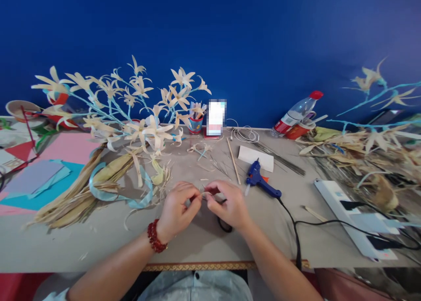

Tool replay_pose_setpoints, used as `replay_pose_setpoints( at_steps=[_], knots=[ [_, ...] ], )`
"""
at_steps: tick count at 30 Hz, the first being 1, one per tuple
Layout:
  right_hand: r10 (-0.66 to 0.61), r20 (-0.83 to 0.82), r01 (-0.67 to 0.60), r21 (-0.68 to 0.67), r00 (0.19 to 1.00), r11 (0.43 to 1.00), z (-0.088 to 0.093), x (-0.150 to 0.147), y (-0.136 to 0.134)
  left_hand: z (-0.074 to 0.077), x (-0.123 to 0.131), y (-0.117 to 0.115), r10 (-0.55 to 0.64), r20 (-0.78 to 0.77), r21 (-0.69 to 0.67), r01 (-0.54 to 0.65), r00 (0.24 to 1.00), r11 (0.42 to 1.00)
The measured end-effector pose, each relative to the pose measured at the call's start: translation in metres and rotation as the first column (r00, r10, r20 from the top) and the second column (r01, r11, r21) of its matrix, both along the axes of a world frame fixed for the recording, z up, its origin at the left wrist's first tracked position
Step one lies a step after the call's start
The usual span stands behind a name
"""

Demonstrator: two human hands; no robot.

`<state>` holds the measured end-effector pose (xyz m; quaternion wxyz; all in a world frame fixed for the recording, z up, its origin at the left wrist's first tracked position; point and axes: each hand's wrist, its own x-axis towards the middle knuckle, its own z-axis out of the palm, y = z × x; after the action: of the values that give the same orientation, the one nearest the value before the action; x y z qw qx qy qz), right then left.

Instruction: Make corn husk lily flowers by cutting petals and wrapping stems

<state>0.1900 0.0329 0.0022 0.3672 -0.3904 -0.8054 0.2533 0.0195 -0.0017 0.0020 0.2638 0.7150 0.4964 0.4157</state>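
Over the middle of the table, my left hand (177,209) and my right hand (230,204) meet fingertip to fingertip. Both are closed in a pinch on a small pale strip (204,195), thin and mostly covered by the fingers; it resembles corn husk. A black loop (225,226), perhaps a scissors handle, shows from beneath my right hand. To the right of that hand lies a blue glue gun (261,182), its nozzle pointing away. Dried corn husks (108,178) and a curled light blue ribbon (144,201) lie left of my left hand.
Husk flowers on blue stems (141,90) spread at the back left. A wooden stick (233,161), thin wires (283,157), and a white power strip (348,217) with black cords lie to the right. A bottle (292,117) leans near the wall; coloured paper (69,147) lies left.
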Motion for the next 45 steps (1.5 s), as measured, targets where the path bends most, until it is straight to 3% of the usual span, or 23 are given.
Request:
replay_pose_setpoints(
  at_steps=[4, 9, 14, 18, 23, 29, 34, 41, 45],
  knots=[
    [0.016, 0.05, -0.017, 0.032, 0.999, 0.999, -0.005, 0.0, 0.003, -0.001, 0.0, 0.0, -0.008, 0.004, 0.003, 0.008, 1.0, 1.0],
    [-0.125, -0.057, 0.126, 0.011, 0.99, 0.992, -0.002, 0.013, 0.011, 0.0, -0.001, 0.001, 0.034, 0.038, 0.006, -0.034, 0.999, 0.999],
    [0.074, -0.047, -0.08, -0.142, 0.996, 0.987, 0.001, 0.001, 0.001, 0.002, 0.0, 0.0, 0.022, 0.056, -0.014, -0.021, 0.998, 1.0],
    [0.055, -0.017, -0.057, -0.121, 0.998, 0.991, -0.004, -0.005, -0.001, 0.002, 0.001, 0.0, 0.016, 0.059, 0.0, -0.016, 0.998, 1.0],
    [-0.073, -0.054, 0.068, -0.078, 0.996, 0.995, -0.005, 0.009, 0.006, 0.002, -0.003, 0.0, 0.069, 0.074, 0.02, -0.071, 0.995, 0.997],
    [0.063, -0.042, -0.069, -0.172, 0.997, 0.983, 0.002, 0.001, 0.0, 0.001, -0.001, 0.0, 0.049, 0.06, 0.013, -0.05, 0.997, 0.999],
    [0.032, 0.005, -0.031, -0.097, 0.999, 0.995, -0.004, -0.008, -0.003, -0.001, 0.002, -0.001, 0.037, 0.03, 0.027, -0.038, 0.999, 0.999],
    [-0.115, 0.022, 0.115, -0.007, 0.993, 0.993, -0.005, 0.006, 0.003, -0.003, 0.0, -0.001, 0.074, 0.035, 0.011, -0.075, 0.997, 0.997],
    [-0.024, -0.001, 0.024, -0.062, 1.0, 0.998, 0.001, 0.001, -0.001, -0.003, 0.0, -0.001, 0.077, 0.04, 0.009, -0.078, 0.996, 0.997]
  ],
)
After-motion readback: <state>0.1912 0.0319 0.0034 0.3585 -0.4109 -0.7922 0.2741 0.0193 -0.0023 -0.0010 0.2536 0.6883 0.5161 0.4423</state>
